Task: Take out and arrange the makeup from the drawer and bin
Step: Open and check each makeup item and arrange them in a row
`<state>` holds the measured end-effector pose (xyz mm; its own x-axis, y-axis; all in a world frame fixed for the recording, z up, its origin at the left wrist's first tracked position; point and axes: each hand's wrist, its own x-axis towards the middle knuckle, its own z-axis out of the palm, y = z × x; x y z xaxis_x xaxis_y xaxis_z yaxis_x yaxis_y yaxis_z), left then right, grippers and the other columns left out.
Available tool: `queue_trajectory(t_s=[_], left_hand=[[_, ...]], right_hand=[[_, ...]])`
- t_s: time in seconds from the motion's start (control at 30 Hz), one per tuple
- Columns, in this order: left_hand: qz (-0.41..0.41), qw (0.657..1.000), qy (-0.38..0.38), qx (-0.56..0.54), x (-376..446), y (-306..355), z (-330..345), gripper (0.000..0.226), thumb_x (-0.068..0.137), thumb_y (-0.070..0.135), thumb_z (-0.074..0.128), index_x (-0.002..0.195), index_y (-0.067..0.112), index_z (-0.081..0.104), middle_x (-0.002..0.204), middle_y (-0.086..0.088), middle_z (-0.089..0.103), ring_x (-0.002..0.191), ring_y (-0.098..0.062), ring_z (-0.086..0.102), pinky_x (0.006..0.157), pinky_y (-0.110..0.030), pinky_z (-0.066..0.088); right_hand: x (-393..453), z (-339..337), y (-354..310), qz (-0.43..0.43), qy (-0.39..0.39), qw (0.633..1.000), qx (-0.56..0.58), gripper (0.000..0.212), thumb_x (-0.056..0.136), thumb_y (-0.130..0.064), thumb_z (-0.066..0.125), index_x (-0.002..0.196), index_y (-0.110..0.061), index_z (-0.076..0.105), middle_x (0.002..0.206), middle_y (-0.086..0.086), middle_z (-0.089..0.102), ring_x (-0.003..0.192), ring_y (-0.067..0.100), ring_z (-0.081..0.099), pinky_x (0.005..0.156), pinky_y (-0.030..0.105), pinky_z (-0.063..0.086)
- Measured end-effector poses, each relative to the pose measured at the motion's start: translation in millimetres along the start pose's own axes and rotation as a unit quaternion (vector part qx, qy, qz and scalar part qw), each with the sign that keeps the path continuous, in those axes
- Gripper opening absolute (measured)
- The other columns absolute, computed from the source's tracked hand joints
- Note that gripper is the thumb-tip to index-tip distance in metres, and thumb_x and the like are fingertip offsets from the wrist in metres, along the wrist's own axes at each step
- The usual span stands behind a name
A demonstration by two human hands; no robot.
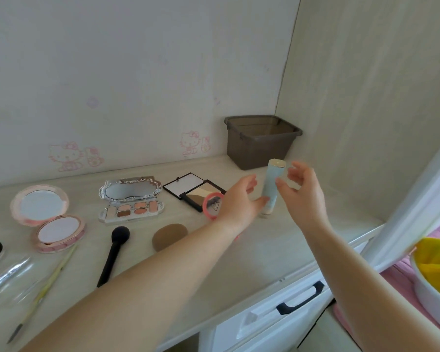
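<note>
A pale blue cosmetic tube with a cream-gold cap (pixel 271 185) stands upright, cap at the top, on the pale wood-grain countertop (pixel 252 250), a little in front of the smoky brown translucent plastic bin (pixel 258 146) in the back corner. The left hand (pixel 239 201) has its fingertips against the lower part of the tube, fingers loosely spread; the right hand (pixel 304 191) sits just beside the tube's upper half with fingers curled and apart, thumb tip very near or touching it, so neither hand is closed around it

To the left lie a black square contour palette lying open (pixel 193 190), a small round coral-rimmed compact (pixel 212 205) partly hidden by the left hand, an ornate silver eyeshadow palette with its mirror lid up (pixel 131 200), a brown oval sponge (pixel 169 236), a black powder brush (pixel 114 250), a round pink powder compact standing open (pixel 48 217) and a thin pale yellow brush (pixel 43 288)

Below the counter edge is a white drawer front with a black handle (pixel 300 298). The back wall (pixel 112 72) is pale with faint pink cartoon cat prints
</note>
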<state>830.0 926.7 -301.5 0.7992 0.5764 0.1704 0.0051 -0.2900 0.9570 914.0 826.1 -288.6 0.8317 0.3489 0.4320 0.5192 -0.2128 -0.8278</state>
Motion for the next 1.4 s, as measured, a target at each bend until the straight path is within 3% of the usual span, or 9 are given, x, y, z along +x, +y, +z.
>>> queue_trajectory(t_s=[0.17,0.3,0.43,0.73,0.9,1.03,1.1,1.23,1.4], left_hand=[[0.0,0.999,-0.008,0.039,14.0,-1.0,15.4,0.058,0.082,0.024,0.069,0.135,0.015,0.048,0.136,-0.002,0.055,0.127,-0.016,0.05,0.105,-0.035,0.04],[0.01,0.999,0.003,0.032,18.0,-1.5,23.0,0.04,0.074,0.03,0.06,0.113,0.02,0.063,0.113,0.0,0.068,0.111,-0.017,0.06,0.095,-0.036,0.048],[0.013,0.999,0.029,0.016,20.9,-4.5,27.4,0.026,0.08,0.026,0.059,0.104,0.019,0.067,0.099,-0.002,0.071,0.095,-0.018,0.065,0.079,-0.029,0.05],[0.092,0.994,0.06,0.01,16.2,2.2,24.7,0.025,0.09,0.025,0.058,0.114,0.021,0.063,0.103,0.006,0.069,0.094,-0.008,0.062,0.073,-0.009,0.043],[0.14,0.988,0.06,0.021,17.1,2.1,14.4,0.032,0.088,0.023,0.062,0.12,0.021,0.061,0.103,0.007,0.068,0.089,-0.004,0.061,0.071,-0.004,0.042],[0.141,0.988,0.068,0.008,13.1,1.3,16.0,0.035,0.085,0.021,0.066,0.12,0.02,0.061,0.097,0.012,0.065,0.084,0.007,0.059,0.069,0.0,0.04],[0.116,0.991,0.072,-0.004,11.3,-1.8,18.5,0.035,0.084,0.024,0.068,0.118,0.02,0.061,0.098,0.012,0.065,0.088,0.003,0.06,0.071,-0.002,0.041],[0.095,0.991,0.095,-0.024,13.4,-9.2,16.3,0.028,0.082,0.022,0.07,0.11,0.017,0.065,0.099,0.006,0.068,0.093,-0.008,0.063,0.078,-0.014,0.045],[0.08,0.992,0.096,-0.005,19.3,-16.4,10.0,0.03,0.082,0.026,0.071,0.11,0.017,0.065,0.099,0.007,0.069,0.091,-0.007,0.063,0.07,-0.004,0.042]], right_hand=[[10.9,11.6,7.0,0.045,-0.071,0.996,0.003,0.053,0.082,-0.03,0.069,0.13,-0.023,0.047,0.11,-0.01,0.056,0.103,0.008,0.054,0.083,0.024,0.043],[16.4,14.7,10.7,0.036,-0.079,0.996,-0.006,0.038,0.082,-0.027,0.07,0.115,-0.021,0.054,0.098,-0.009,0.06,0.09,0.008,0.056,0.066,0.017,0.042],[16.5,13.8,11.9,0.013,-0.069,0.997,-0.012,0.024,0.081,-0.026,0.071,0.1,-0.022,0.057,0.089,-0.008,0.063,0.083,0.008,0.059,0.064,0.016,0.043],[13.5,3.5,-3.1,-0.015,-0.06,0.998,0.025,0.023,0.084,-0.024,0.068,0.106,-0.025,0.061,0.094,-0.01,0.067,0.089,0.002,0.061,0.07,0.016,0.046],[19.5,-4.3,-18.5,-0.016,-0.107,0.993,0.053,0.021,0.086,-0.027,0.065,0.094,-0.045,0.055,0.091,-0.013,0.069,0.084,0.008,0.068,0.077,0.034,0.058],[26.8,-8.2,-35.9,-0.014,-0.077,0.992,0.098,0.013,0.086,-0.027,0.065,0.093,-0.037,0.059,0.086,-0.013,0.068,0.082,0.006,0.067,0.076,0.032,0.056],[35.4,-14.8,-43.4,0.003,-0.042,0.989,0.145,0.008,0.084,-0.03,0.066,0.091,-0.033,0.062,0.081,-0.015,0.065,0.08,0.004,0.063,0.08,0.032,0.054],[42.4,-21.4,-39.1,0.04,-0.028,0.985,0.166,0.031,0.08,-0.034,0.07,0.108,-0.026,0.058,0.099,-0.01,0.067,0.096,0.009,0.063,0.09,0.036,0.052],[29.9,-19.2,-12.5,0.088,-0.03,0.992,0.087,0.046,0.083,-0.027,0.07,0.122,-0.016,0.049,0.113,-0.002,0.064,0.099,0.012,0.061,0.085,0.031,0.05]])
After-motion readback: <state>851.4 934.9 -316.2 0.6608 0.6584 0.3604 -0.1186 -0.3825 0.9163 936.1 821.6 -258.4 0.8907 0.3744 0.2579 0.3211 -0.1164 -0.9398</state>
